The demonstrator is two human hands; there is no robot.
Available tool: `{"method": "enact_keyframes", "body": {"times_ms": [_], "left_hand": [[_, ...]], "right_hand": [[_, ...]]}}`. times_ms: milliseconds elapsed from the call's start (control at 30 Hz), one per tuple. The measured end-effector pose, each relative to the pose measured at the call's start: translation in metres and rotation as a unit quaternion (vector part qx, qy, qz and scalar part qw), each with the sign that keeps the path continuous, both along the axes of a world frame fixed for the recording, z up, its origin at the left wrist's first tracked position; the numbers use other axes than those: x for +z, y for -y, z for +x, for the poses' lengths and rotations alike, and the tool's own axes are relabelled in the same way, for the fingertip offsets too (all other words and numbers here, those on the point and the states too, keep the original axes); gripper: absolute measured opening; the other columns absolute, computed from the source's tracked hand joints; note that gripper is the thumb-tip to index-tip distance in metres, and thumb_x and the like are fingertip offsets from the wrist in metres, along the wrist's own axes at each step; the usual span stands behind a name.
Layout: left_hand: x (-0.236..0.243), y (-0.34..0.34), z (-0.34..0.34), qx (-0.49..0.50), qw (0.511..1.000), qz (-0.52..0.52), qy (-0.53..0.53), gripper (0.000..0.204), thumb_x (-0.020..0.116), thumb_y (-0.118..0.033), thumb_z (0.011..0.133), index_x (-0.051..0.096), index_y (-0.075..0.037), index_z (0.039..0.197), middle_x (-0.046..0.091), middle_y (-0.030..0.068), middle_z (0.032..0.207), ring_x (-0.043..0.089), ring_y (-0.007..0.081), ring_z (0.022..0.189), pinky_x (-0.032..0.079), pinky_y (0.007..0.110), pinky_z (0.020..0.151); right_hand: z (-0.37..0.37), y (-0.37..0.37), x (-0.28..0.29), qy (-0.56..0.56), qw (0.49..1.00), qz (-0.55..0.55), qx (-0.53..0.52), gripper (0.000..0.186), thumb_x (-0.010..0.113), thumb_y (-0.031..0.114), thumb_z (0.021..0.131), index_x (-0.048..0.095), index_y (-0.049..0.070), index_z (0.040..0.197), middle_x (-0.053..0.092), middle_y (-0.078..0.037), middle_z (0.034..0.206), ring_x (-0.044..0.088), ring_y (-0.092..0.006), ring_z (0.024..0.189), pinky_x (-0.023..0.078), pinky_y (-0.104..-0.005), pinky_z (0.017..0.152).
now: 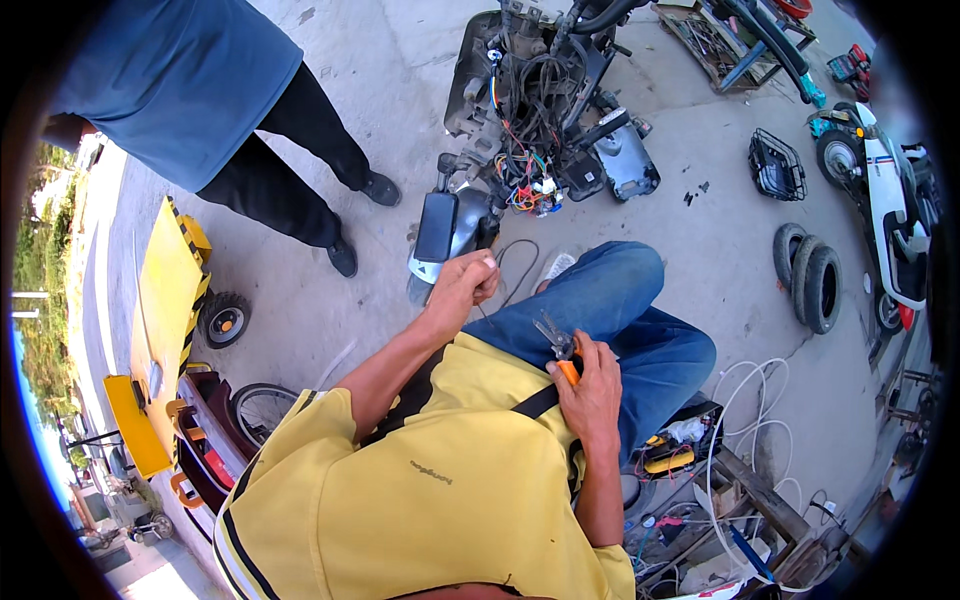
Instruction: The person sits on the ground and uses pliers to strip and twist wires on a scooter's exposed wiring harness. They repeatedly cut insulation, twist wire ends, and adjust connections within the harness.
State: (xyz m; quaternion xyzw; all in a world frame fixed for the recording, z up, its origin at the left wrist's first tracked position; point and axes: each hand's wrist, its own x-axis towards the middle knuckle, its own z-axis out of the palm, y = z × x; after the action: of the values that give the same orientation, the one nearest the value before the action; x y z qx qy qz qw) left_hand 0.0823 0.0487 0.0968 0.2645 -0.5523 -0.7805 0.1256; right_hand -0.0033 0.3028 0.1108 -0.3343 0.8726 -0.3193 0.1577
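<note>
Near the middle of the frame, the left hand (pixel 462 288) is clenching its fingers into a fist; a thin dark strand is showing just below, and I cannot tell whether the fingers are gripping it. Right of it, the right hand (pixel 590 395) is grasping orange-handled pliers (pixel 562 346), their metal tips pointing toward the upper left, over the blue trousers (pixel 640 345). A gap is separating the two hands, with the lap lying beneath.

Beyond the fist, a dark phone-like slab (pixel 437 227) is edging close, and the stripped vehicle frame (pixel 530 90) is filling the top centre, its loose coloured wires (pixel 535 185) hanging toward the knees. On the right, concrete floor (pixel 715 250) is stretching from the knees to the stacked tyres (pixel 824 290). On the left, more floor is running between a standing person's shoes (pixel 343 258) and the yellow panel (pixel 160 290). White tubing (pixel 765 400) is looping at lower right.
</note>
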Motion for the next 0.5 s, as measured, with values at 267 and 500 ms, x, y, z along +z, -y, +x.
{"method": "enact_keyframes", "body": {"times_ms": [267,500], "left_hand": [[0.021,-0.015,0.006,-0.019,0.982,-0.177,0.057,0.025,0.063,-0.021,0.107,0.075,0.001,0.113,0.067,-0.0009,0.086,0.05,0.0042,0.075,0.042,0.024,0.066],[0.017,-0.026,0.009,0.003,0.984,-0.174,0.03,0.022,0.069,-0.015,0.105,0.077,-0.001,0.12,0.062,-0.0055,0.084,0.044,0.0027,0.073,0.037,0.023,0.062]], "right_hand": [[-0.005,0.028,0.018,0.037,0.994,-0.102,-0.013,0.054,0.083,0.017,0.087,0.061,0.003,0.134,0.064,-0.015,0.108,0.066,-0.0353,0.1,0.053,-0.0438,0.083],[-0.008,0.04,0.023,0.009,0.992,-0.127,0.005,0.053,0.084,0.015,0.086,0.061,0.003,0.132,0.065,-0.014,0.106,0.067,-0.0354,0.098,0.053,-0.044,0.082]]}}
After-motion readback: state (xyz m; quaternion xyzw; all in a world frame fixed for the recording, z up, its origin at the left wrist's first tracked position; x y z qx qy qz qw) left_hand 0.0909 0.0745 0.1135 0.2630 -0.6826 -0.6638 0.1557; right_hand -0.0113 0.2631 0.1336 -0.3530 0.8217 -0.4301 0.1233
